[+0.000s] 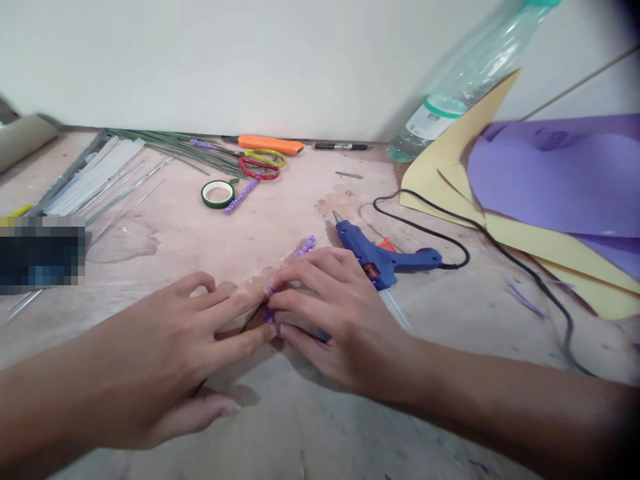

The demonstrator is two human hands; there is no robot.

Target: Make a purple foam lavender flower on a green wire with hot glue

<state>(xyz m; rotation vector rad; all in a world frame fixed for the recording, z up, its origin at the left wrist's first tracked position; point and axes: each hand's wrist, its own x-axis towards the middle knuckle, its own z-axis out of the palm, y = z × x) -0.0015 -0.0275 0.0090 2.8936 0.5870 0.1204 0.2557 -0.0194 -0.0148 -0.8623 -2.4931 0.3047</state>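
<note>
Purple and bumpy, the slim strip [269, 315] is probably light, soft and easily crushed, best held gently near its end; the thin dark-green stem [251, 319] against it seems stiffer. Left hand [175, 340] and right hand [340, 313] meet low over the table [225, 433], their fingers pinching the strip between them, left of a blue plastic glue gun [367, 250]. Mostly hidden, it shows as small purple patches; whether the knobbly purple length [306, 245] beyond the right hand belongs to it cannot be told.

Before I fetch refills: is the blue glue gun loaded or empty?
Loaded: the glue gun has a clear glue stick protruding from its rear.
</note>
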